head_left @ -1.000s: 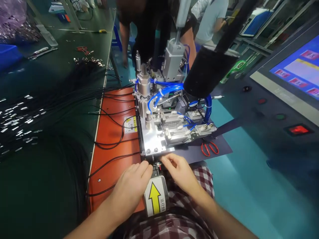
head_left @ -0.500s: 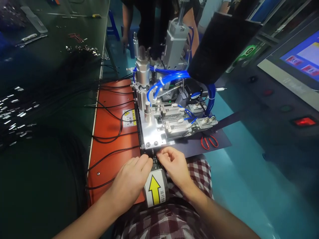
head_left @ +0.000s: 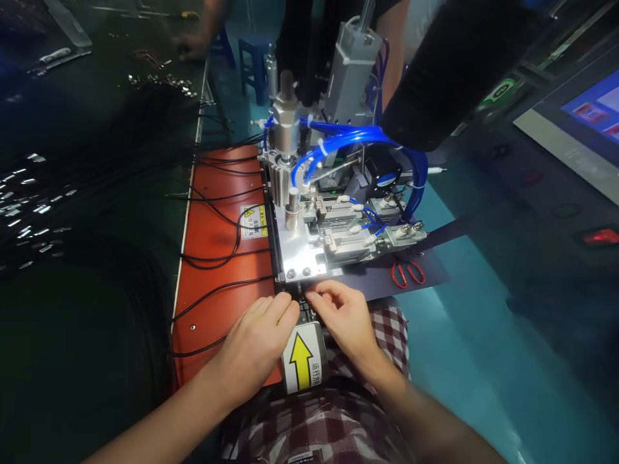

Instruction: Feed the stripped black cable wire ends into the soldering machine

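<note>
My left hand [head_left: 265, 330] is closed at the near end of a narrow black track [head_left: 304, 312]. A black cable [head_left: 200, 352] crosses the orange plate [head_left: 207, 303] and runs in under its curled fingers; the cable's tip is hidden. On the other side of the track, my right hand [head_left: 344, 319] has thumb and forefinger pinched together close to the left fingertips. What it pinches is too small to make out. Just beyond both hands stands a machine with a shiny metal plate [head_left: 302, 254]. Nearer me is a label with a yellow arrow [head_left: 302, 364].
More black cables [head_left: 227, 281] lie across the orange plate into the track. Red-handled scissors [head_left: 407, 274] rest on a dark sheet to the right. Blue air tubes [head_left: 358, 135] arch over the machine. A dark table at left holds cable bundles [head_left: 140, 122]. Another person's hand [head_left: 191, 46] is at its far edge.
The view has shifted slightly, so the machine sits a little higher and further right. Another person's hand now reaches over the far table edge. My hands keep nearly the same pose at the track.
</note>
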`<state>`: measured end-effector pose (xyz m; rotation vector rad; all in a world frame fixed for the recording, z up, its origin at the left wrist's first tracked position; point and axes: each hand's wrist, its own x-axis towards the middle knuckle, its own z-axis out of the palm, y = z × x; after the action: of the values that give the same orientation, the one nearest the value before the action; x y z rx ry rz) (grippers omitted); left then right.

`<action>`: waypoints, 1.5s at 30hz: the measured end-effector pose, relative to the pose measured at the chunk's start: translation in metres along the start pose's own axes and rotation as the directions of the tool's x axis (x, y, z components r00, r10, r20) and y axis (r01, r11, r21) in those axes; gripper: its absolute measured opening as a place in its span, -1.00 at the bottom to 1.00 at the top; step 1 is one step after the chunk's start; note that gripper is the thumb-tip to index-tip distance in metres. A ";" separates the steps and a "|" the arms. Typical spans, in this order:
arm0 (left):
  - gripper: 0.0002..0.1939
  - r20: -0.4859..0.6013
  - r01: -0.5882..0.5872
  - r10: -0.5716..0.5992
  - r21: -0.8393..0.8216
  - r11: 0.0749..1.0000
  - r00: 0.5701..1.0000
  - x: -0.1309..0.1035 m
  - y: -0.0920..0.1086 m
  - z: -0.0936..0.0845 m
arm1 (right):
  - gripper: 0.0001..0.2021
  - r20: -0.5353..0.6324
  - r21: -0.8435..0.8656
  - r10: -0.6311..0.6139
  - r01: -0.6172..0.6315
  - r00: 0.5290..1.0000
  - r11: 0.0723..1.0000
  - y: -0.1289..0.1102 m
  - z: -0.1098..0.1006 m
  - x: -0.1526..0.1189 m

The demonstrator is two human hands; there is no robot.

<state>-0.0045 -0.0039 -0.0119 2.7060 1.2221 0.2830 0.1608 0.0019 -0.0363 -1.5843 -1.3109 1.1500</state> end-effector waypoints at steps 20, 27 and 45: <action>-0.73 0.047 0.003 -0.005 0.048 0.999 0.999 0.004 0.002 -0.007 | -0.80 0.212 0.171 0.202 -0.240 0.956 0.956 0.004 -0.010 0.008; -0.73 0.032 -0.012 0.010 0.060 0.998 0.999 0.005 0.001 -0.011 | -0.76 0.054 0.050 0.122 -0.125 0.991 0.991 0.001 -0.013 -0.013; -0.74 0.017 0.029 -0.029 -0.009 1.000 0.999 0.003 -0.001 -0.005 | -0.80 0.254 0.194 0.155 -0.207 0.955 0.959 0.013 -0.018 0.004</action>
<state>-0.0043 -0.0004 -0.0069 2.6754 1.2511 0.2601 0.1822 0.0031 -0.0439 -1.4617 -1.1536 1.5829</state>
